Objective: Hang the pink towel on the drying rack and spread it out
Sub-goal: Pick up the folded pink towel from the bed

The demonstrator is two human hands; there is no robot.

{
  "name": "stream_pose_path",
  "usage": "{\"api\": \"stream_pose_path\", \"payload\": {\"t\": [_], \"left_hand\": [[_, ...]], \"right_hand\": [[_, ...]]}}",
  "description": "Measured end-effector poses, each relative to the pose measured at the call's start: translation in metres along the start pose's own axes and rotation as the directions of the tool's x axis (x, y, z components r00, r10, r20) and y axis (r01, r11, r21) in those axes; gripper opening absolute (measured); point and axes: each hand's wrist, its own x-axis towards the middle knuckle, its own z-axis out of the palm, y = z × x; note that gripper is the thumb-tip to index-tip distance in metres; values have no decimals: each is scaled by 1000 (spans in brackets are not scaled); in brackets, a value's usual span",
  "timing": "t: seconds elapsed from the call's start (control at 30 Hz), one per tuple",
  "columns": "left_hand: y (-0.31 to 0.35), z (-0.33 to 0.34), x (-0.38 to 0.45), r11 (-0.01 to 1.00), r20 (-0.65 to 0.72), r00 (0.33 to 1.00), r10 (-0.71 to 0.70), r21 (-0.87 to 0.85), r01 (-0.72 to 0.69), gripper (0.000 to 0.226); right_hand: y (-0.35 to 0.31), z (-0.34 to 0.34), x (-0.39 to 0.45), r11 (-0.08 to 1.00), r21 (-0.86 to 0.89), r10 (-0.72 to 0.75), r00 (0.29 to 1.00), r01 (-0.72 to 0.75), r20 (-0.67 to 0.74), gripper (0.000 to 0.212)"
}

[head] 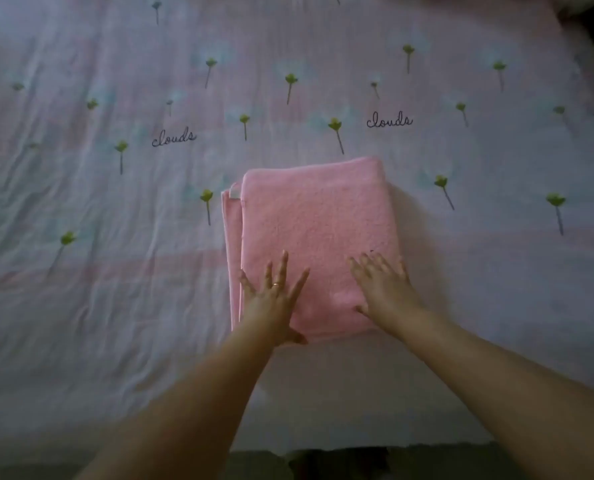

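Likely home bedroom: wrinkled flower-print bedsheet [115,202] reading "clouds", covering bed.

One towel [318,233], two hands [271,299].

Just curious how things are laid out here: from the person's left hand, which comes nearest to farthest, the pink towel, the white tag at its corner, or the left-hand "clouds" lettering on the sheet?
1. Pink towel: directly under the left hand, which lies flat on its near-left part.
2. White tag: at the towel's far-left corner.
3. "clouds" lettering: beyond the towel, up-left on the bedsheet.
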Motion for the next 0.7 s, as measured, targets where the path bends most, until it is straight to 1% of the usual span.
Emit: {"api": "stream_pose_path", "payload": {"t": [0.1,0.17,0.23,0.33,0.4,0.43,0.47,0.53,0.57,0.6,0.63,0.7], "left_hand": [[2,25,1,995,75,995,69,69,-74,139],[2,42,3,991,94,993,75,102,-85,139],[6,51,7,990,107,993,55,124,-69,138],[12,54,17,988,116,993,2,150,-20,135],[14,54,20,989,109,994,-6,147,-10,128],[14,54,20,990,104,995,-7,140,-7,120],[14,53,21,991,95,995,-7,137,-6,110],[14,50,20,991,73,997,-4,131,-5,92],[14,48,20,992,71,997,-1,125,-8,86],[13,44,18,994,76,997,4,111,-13,83],[12,40,16,996,81,997,9,93,-16,80],[9,30,10,999,64,998,23,44,-25,78]], "right_hand": [[-2,24,5,1000,-10,22,995,-21,100,98],[-4,40,4,999,-30,34,989,-30,143,102],[-10,54,7,996,-91,40,986,-26,164,109],[-18,64,16,989,-137,82,983,-59,167,122],[-22,68,21,984,-161,108,978,-79,180,125],[-24,69,22,981,-176,120,976,-88,182,121],[-25,69,23,978,-187,127,977,-94,174,111],[-25,68,20,973,-207,124,985,-97,120,79],[-24,66,19,973,-214,113,989,-91,91,68],[-22,64,17,973,-219,99,992,-79,79,64],[-19,61,14,973,-223,87,993,-67,84,65],[-16,53,9,975,-213,89,988,-60,128,76]]}}
